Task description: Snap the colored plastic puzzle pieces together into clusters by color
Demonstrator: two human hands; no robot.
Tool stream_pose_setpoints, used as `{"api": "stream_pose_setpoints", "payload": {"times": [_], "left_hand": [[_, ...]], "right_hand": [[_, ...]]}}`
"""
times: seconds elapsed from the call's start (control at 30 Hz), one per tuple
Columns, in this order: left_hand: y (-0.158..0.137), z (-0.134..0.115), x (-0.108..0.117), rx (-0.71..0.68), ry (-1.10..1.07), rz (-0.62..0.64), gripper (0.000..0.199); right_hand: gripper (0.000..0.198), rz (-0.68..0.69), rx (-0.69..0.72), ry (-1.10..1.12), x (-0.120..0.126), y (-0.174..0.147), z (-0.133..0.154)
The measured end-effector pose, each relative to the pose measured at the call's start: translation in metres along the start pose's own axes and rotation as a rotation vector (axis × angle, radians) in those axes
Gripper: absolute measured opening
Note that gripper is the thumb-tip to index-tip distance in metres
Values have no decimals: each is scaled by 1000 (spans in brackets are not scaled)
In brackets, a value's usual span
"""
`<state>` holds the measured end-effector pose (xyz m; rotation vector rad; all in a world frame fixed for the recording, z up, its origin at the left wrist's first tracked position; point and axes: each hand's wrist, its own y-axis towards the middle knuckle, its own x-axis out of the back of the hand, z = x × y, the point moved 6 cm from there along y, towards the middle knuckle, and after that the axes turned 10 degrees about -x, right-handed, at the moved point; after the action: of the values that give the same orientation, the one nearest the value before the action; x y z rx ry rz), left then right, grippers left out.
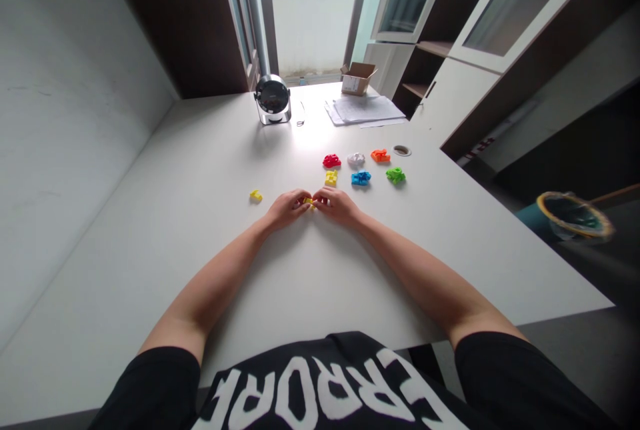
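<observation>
The black shirt (pixel 345 342) is sitting closest to me, at the near edge of the desk (pixel 210 143), with both bare arms stretching forward over the top. Out at their ends, the left hand (pixel 286 209) and right hand (pixel 338 206) are facing each other, their fingers closing narrowly on a small yellow bit (pixel 309 201) between them. Most of it is hiding behind the fingertips, so I can't tell whether they are gripping one piece or two.

That tiny grip is what's worrying me: if one side is pressing harder or at a slant, the bit could be popping loose and skidding across the smooth desk. If there is a joint in there, forcing it misaligned could be bending or cracking it.

The yellow block (pixel 331 178) is lying just beyond the right hand, near enough that a careless knuckle could be nudging it into the red (pixel 331 161) one behind. The blue (pixel 361 178), white (pixel 356 159), orange (pixel 381 155) and green (pixel 395 175) ones are resting farther right, looking safer. A loose bit (pixel 256 195) is lying alone to the left of the left hand, where a sweeping wrist could be knocking it away.
</observation>
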<state>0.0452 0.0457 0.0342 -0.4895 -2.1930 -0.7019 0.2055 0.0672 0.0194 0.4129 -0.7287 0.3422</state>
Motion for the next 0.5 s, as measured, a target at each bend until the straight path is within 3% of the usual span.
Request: {"api": "stream_pose_setpoints", "payload": {"times": [0.5], "left_hand": [[1, 0, 0, 4, -8, -6, 23]], "right_hand": [[12, 3, -13, 6, 2, 0, 4]]}}
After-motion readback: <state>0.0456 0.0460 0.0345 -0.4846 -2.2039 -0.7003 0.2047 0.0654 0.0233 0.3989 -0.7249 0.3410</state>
